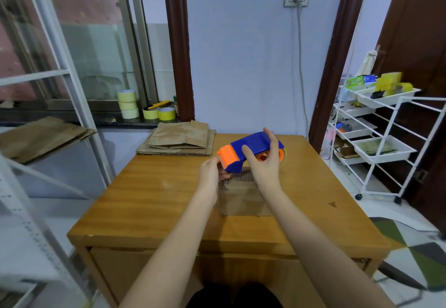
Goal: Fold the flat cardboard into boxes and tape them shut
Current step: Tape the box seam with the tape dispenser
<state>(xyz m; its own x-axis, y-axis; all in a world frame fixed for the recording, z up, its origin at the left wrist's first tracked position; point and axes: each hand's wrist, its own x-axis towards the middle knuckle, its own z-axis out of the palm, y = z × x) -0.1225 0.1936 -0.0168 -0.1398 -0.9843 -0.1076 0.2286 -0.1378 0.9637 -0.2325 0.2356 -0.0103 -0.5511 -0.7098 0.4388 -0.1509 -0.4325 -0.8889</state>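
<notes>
A wooden table (149, 194) fills the middle of the view. To its right stands a white cart (386, 138) with trays: the top tray (388, 96) holds yellow items, a green packet and a dark object, and a lower tray (383, 149) holds something greenish. At the table's far left corner lies a stack of flat cardboard (179, 142). A small folded box (241, 199) sits at the table's middle, between the forearms. Above its far edge the right hand (261, 163) grips a blue and orange tape dispenser (248, 152), fingers curled over its body. The left hand (212, 173) pinches at the dispenser's orange nose, touching the box's far left corner. Tape rolls (144, 107) sit on the windowsill (72, 117).
</notes>
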